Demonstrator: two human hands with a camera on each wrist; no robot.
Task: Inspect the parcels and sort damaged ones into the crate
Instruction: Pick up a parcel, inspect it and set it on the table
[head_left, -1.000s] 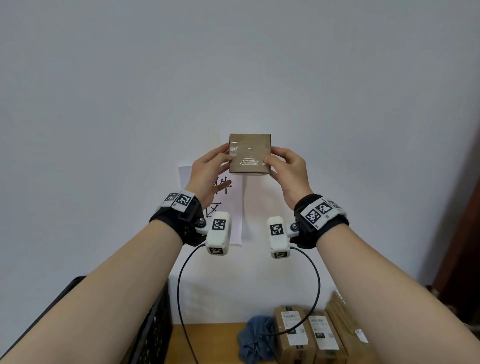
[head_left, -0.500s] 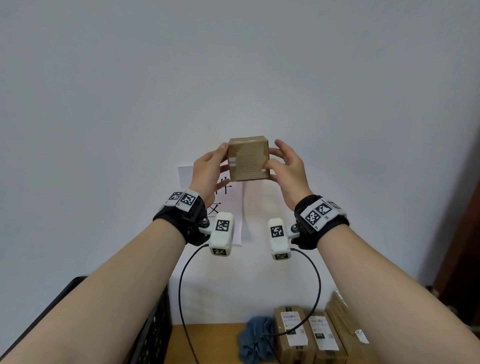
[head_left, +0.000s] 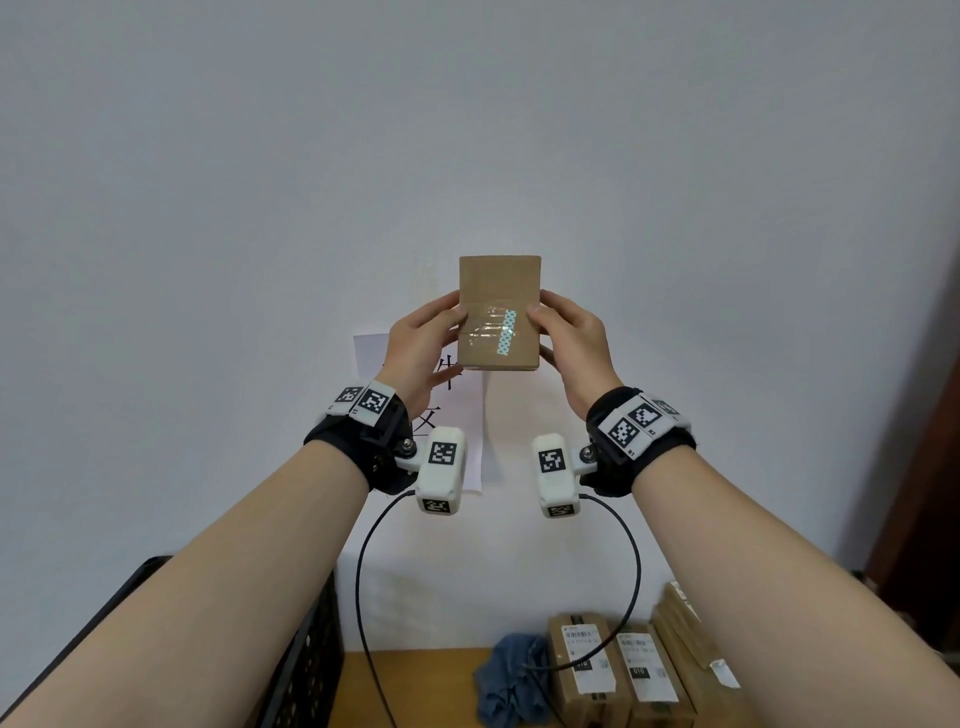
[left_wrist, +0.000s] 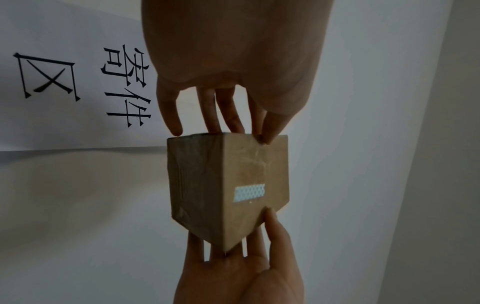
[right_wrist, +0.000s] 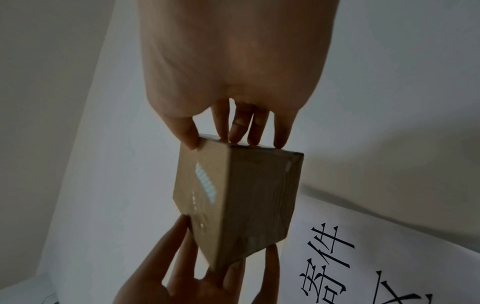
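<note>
The parcel (head_left: 500, 313), a small brown cardboard box, was held up in the air in front of the white wall (head_left: 467, 130), well above the desk (head_left: 431, 686). Clear tape and a short strip of blue-and-white patterned tape (head_left: 506, 331) crossed the face turned toward the head camera. The left hand (head_left: 423, 347) had its grip clamped on the box's left side, thumb on the front face and fingers behind. The right hand (head_left: 571, 343) gripped the right side the same way (both wrist views showed four fingertips along one edge and the opposing hand cradling the far corner). In the left wrist view the box (left_wrist: 228, 185) looked creased along its taped side.

Behind the hands, a white paper sign (head_left: 470, 415) with black characters hung on the wall, partly hidden by the left hand and wrist. Each wrist carried a black band with a white camera unit, and black cables looped down from them.

Below, at the back of the wooden desk, three brown parcels with white labels (head_left: 618, 670) stood side by side against the wall, the rightmost leaning. A crumpled blue cloth (head_left: 511, 680) lay just beside them to the left. A black crate (head_left: 306, 654) stood at the lower left, mostly covered by the left forearm. A dark brown upright surface edged the far right of the room.
</note>
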